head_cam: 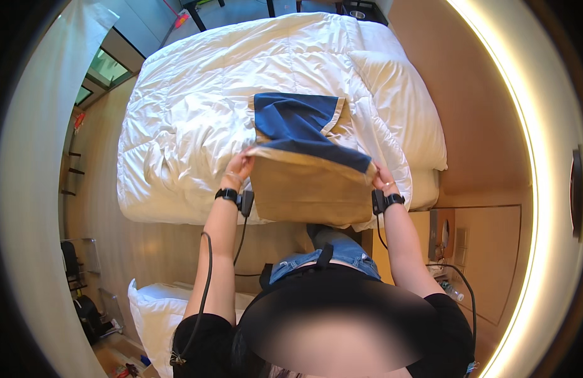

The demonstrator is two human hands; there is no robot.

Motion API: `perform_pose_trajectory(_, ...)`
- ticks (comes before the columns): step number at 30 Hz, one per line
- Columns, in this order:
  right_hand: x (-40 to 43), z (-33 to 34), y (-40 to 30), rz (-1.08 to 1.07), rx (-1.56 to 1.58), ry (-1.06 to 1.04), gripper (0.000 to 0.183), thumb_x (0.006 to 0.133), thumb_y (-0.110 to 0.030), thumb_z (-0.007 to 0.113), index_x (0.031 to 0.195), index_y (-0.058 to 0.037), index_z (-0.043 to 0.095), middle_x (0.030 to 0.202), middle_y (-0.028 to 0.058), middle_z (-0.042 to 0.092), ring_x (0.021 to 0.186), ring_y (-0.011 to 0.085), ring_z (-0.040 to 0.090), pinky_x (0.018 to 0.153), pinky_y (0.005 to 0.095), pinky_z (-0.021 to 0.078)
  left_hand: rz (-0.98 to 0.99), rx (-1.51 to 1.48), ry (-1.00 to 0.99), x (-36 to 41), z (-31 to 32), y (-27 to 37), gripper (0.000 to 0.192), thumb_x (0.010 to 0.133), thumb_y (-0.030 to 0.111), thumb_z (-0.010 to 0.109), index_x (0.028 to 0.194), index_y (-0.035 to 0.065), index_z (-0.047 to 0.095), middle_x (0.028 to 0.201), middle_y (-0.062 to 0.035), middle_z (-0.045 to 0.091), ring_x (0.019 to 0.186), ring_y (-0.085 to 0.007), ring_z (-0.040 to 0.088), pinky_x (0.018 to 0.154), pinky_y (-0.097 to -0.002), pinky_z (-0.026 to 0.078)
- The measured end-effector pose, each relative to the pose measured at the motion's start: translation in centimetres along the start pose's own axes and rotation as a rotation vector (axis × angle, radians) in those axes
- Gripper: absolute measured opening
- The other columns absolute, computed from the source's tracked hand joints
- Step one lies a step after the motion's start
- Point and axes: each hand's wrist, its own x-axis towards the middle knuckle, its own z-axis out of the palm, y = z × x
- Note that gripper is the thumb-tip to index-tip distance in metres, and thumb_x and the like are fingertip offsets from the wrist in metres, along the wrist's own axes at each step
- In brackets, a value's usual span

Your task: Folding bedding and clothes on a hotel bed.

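Observation:
A piece of blue and tan fabric (312,189) with pale edging lies partly on the near side of the bed, its lower tan part reaching down to the bed's near edge. My left hand (241,166) pinches its left corner, and my right hand (384,178) grips the right corner. Between them a blurred blue fold with a pale border is raised above the tan part. Beyond the fold, a blue section (291,113) with pale trim lies rumpled on the white quilt (197,127). Whether the fabric is a garment or a cover cannot be told.
A white pillow (395,104) lies at the bed's right end. Behind me on the left is more white bedding (154,312). A clear plastic bottle (452,291) is at the lower right. Black cables (206,274) run along my arms. A pale curtain (41,141) hangs at left.

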Motion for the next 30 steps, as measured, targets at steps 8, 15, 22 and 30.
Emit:
perform_pose_trajectory(8, 6.7, -3.6, 2.8, -0.062, -0.682, 0.568, 0.037, 0.085, -0.014, 0.052, 0.121, -0.0063, 0.047, 0.104, 0.0130, 0.062, 0.089, 0.0252, 0.060, 0.079, 0.0379, 0.0485, 0.009, 0.930, 0.491, 5.7, -1.1, -6.4, 0.038, 0.085, 0.008, 0.048, 0.123, 0.0084, 0.047, 0.101, -0.0156, 0.059, 0.096, -0.0281, 0.059, 0.077, -0.0424, 0.051)
perform_pose_trajectory(15, 0.5, -11.2, 7.0, 0.193, -1.362, 0.766, 0.052, 0.075, -0.045, 0.064, 0.098, 0.0020, 0.063, 0.090, 0.0186, 0.066, 0.089, 0.0288, 0.063, 0.081, 0.0355, 0.0478, -0.436, 1.659, 0.614, -0.5, -12.7, -12.4, 0.053, 0.072, 0.031, 0.069, 0.113, 0.0002, 0.058, 0.108, -0.0197, 0.062, 0.097, -0.0279, 0.062, 0.079, -0.0363, 0.049)
perform_pose_trajectory(22, -3.4, -6.1, 6.4, 0.442, -1.355, 0.476, 0.059, 0.073, -0.049, 0.070, 0.093, 0.0069, 0.063, 0.083, 0.0115, 0.067, 0.079, 0.0200, 0.063, 0.072, 0.0272, 0.0482, -0.559, 1.439, 0.753, -0.7, -18.1, -14.9, 0.069, 0.063, 0.033, 0.080, 0.118, -0.0002, 0.054, 0.117, -0.0145, 0.058, 0.097, -0.0280, 0.061, 0.078, -0.0415, 0.049)
perform_pose_trajectory(30, -5.3, -4.0, 9.8, 0.558, -0.814, 0.632, 0.038, 0.078, -0.027, 0.071, 0.107, -0.0084, 0.055, 0.106, 0.0078, 0.058, 0.100, 0.0244, 0.055, 0.074, 0.0404, 0.0485, -0.688, 1.305, 0.377, -2.1, -15.8, -12.9, 0.065, 0.068, 0.025, 0.079, 0.121, 0.0022, 0.051, 0.111, -0.0091, 0.060, 0.091, -0.0217, 0.061, 0.071, -0.0332, 0.051)
